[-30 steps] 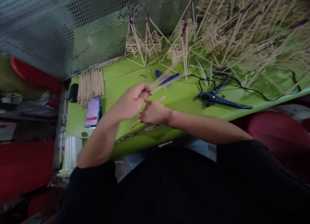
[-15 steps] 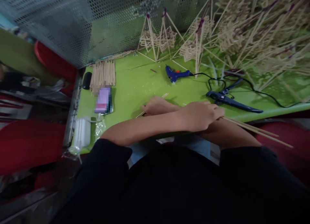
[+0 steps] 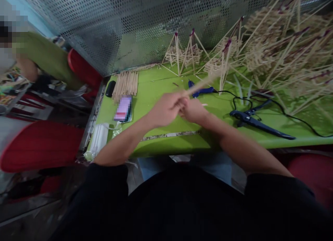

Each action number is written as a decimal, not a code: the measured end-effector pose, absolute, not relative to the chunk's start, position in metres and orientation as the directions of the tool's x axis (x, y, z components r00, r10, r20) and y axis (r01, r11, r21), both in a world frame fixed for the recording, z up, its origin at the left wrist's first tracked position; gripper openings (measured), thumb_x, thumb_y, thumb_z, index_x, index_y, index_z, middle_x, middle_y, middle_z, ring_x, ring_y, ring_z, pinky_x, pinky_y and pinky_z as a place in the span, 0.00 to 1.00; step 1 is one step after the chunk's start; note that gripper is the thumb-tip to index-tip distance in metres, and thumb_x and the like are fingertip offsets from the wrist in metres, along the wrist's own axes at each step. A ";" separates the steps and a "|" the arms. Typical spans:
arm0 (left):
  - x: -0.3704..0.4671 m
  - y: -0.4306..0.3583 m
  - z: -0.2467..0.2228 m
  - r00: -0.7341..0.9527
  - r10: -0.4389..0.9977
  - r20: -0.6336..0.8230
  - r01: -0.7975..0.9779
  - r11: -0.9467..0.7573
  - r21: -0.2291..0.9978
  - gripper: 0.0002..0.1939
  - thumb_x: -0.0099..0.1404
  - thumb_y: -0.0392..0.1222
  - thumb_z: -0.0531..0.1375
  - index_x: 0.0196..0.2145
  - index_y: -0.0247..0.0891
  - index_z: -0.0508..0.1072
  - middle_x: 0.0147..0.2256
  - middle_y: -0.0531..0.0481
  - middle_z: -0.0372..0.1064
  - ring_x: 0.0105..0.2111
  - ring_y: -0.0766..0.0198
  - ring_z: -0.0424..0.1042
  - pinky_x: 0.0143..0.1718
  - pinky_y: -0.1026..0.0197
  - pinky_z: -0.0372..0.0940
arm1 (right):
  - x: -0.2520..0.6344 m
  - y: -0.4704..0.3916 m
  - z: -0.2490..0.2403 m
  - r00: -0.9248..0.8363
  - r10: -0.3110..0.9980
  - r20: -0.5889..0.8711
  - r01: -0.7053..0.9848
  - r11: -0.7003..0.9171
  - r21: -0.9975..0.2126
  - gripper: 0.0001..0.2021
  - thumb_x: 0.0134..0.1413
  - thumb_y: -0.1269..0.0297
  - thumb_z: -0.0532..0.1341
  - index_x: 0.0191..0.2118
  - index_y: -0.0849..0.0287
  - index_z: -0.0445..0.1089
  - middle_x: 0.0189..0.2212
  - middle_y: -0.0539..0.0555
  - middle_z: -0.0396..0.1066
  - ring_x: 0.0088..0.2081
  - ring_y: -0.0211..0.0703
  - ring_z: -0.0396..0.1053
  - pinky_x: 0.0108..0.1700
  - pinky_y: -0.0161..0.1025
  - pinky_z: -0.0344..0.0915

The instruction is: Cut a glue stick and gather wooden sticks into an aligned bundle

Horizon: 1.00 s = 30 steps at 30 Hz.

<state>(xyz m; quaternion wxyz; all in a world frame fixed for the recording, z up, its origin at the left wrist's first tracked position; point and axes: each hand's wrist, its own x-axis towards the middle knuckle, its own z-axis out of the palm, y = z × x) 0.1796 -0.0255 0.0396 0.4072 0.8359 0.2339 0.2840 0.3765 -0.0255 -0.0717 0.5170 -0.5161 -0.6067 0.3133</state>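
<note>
My left hand (image 3: pixel 163 110) and my right hand (image 3: pixel 193 110) meet over the middle of the green table (image 3: pixel 161 95). Together they grip a thin bundle of bamboo sticks (image 3: pixel 205 83) that points up and to the right, blurred by motion. Just behind the sticks lies a blue glue gun (image 3: pixel 201 91) with its black cord trailing right. Blue-handled shears (image 3: pixel 256 120) rest on the table to the right of my hands.
A stack of cut sticks (image 3: pixel 126 83), a phone (image 3: pixel 124 108) and a black object (image 3: pixel 110 88) lie at the left. Stick frames (image 3: pixel 183 53) and a large heap (image 3: pixel 286 50) fill the back right. Perforated metal screen (image 3: pixel 104 25) behind; red chairs (image 3: pixel 39 147); a person in green (image 3: pixel 44 58) at left.
My left hand, which reached across to the right table edge with long sticks, has come back to the middle. Both hands now hold the sticks raised above the table.
</note>
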 end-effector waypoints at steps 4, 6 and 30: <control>0.149 0.018 0.009 0.463 0.828 0.317 -0.092 -0.310 0.946 0.18 0.91 0.55 0.60 0.43 0.42 0.76 0.32 0.52 0.69 0.29 0.66 0.68 0.33 0.62 0.65 | 0.415 -0.005 -0.055 0.024 0.943 0.330 0.318 0.306 -0.897 0.26 0.68 0.42 0.78 0.28 0.54 0.74 0.21 0.49 0.64 0.25 0.37 0.56 0.30 0.41 0.58; 0.147 0.028 -0.017 0.472 0.864 0.177 -0.108 -0.142 0.984 0.18 0.90 0.55 0.61 0.43 0.42 0.76 0.33 0.52 0.71 0.29 0.66 0.70 0.33 0.62 0.67 | 0.415 -0.004 -0.050 0.050 0.943 0.328 0.270 0.304 -0.914 0.31 0.73 0.29 0.69 0.34 0.53 0.77 0.21 0.47 0.60 0.23 0.38 0.54 0.26 0.40 0.52; 0.040 0.123 -0.040 -0.061 0.981 0.184 0.961 0.008 0.276 0.15 0.85 0.40 0.62 0.62 0.35 0.84 0.68 0.33 0.78 0.73 0.38 0.65 0.80 0.29 0.50 | 0.385 -0.035 -0.038 0.157 0.873 0.462 -0.027 0.471 -0.882 0.30 0.77 0.28 0.66 0.35 0.51 0.73 0.30 0.52 0.76 0.30 0.44 0.77 0.33 0.44 0.75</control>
